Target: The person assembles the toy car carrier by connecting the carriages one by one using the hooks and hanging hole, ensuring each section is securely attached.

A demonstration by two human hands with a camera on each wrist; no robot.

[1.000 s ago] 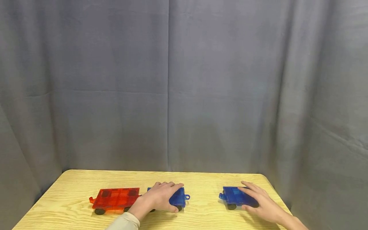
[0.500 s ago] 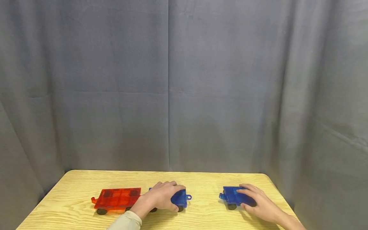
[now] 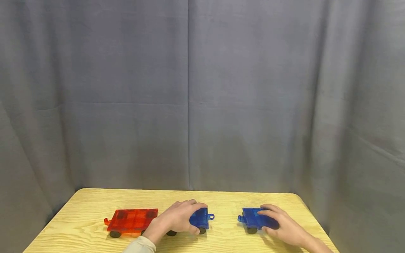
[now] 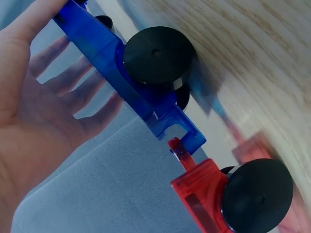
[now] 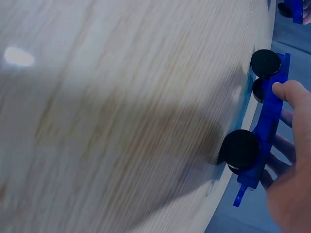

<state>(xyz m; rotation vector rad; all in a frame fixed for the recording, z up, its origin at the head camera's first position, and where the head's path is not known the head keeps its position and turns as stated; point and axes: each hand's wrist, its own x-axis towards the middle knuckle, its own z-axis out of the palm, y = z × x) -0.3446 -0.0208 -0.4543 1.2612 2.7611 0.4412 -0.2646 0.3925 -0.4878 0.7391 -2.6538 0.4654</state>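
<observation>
My left hand (image 3: pixel 178 218) holds a see-through blue toy car base (image 3: pixel 199 218) with black wheels, thumb at its near side and fingers over its far side. In the left wrist view, this car's hook (image 4: pixel 187 131) meets the loop (image 4: pixel 180 148) of a red car base (image 3: pixel 136 219), so the two appear coupled. On the right, my right hand (image 3: pixel 284 226) grips a second blue car base (image 3: pixel 253 217), its thumb pressed on the near side. That car's hook (image 3: pixel 241 218) points toward the loop (image 3: pixel 212 216) of the first blue car, with a gap between them.
All the cars stand on a light wood-grain table (image 3: pixel 221 200) with rounded far corners. Grey curtains (image 3: pixel 190 105) hang behind the table and at both sides. A far hook (image 3: pixel 107 221) juts from the red car's left end.
The right hand has settled closer around its blue car and brought it left, narrowing the gap. The left hand and the coupled cars stay nearly in place while the view shifts slightly.
</observation>
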